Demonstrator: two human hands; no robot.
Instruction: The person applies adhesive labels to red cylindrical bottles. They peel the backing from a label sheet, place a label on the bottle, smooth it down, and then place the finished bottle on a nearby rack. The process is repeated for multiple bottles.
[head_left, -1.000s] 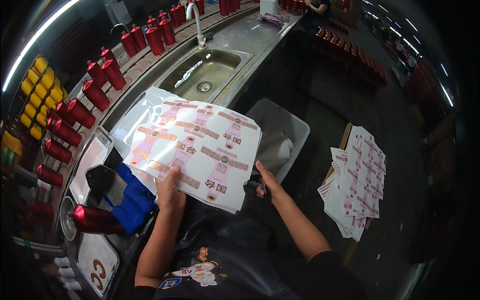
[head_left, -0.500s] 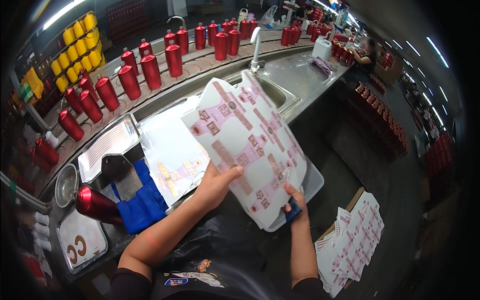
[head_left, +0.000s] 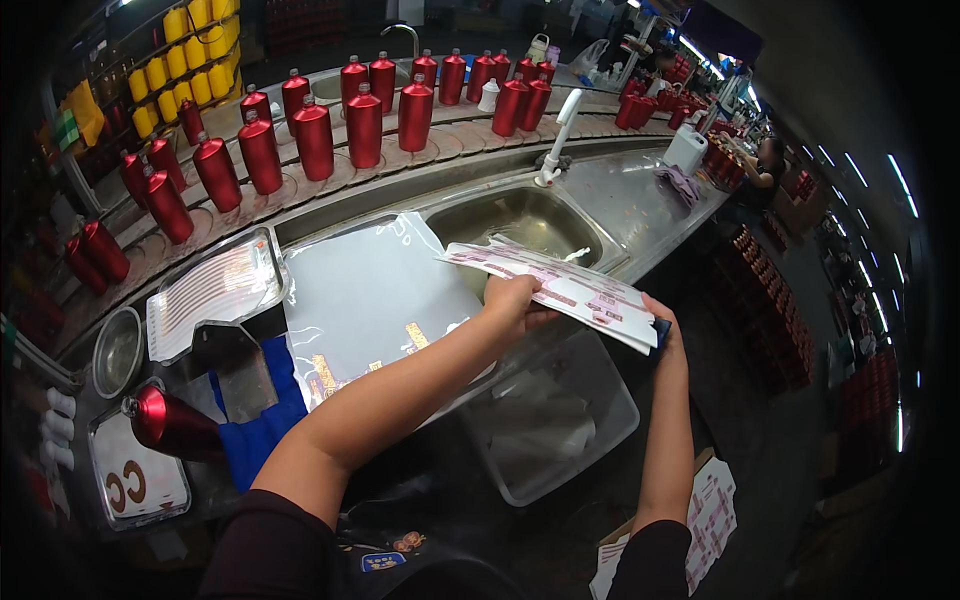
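Observation:
A stack of white printed sheets (head_left: 590,298) with pink and brown patterns is held nearly flat, close to the front of the sink (head_left: 600,243). My left hand (head_left: 515,300) is closed on the stack's left part, thumb on top. At the right end, my right hand (head_left: 667,325) grips the edge, its fingers partly hidden. A small dark blue thing (head_left: 661,333) shows by that palm; its kind is unclear. Below the sheets is a translucent plastic bin (head_left: 620,425) with pale sheets inside. A large pale sheet (head_left: 375,285) with gold prints lies on the counter left of my hands.
Red bottles (head_left: 364,130) line the curved conveyor (head_left: 455,140) behind the sink and white faucet (head_left: 562,135). Another red bottle (head_left: 170,420) lies by a blue cloth (head_left: 262,430). Metal trays (head_left: 275,265) and a round bowl (head_left: 118,350) stand left. More printed sheets (head_left: 712,510) sit low right.
The sheets have swung from upright, facing me, to nearly flat, and moved right with both hands. The bin beneath is now uncovered. The view has shifted, and bottles stand in different places along the conveyor.

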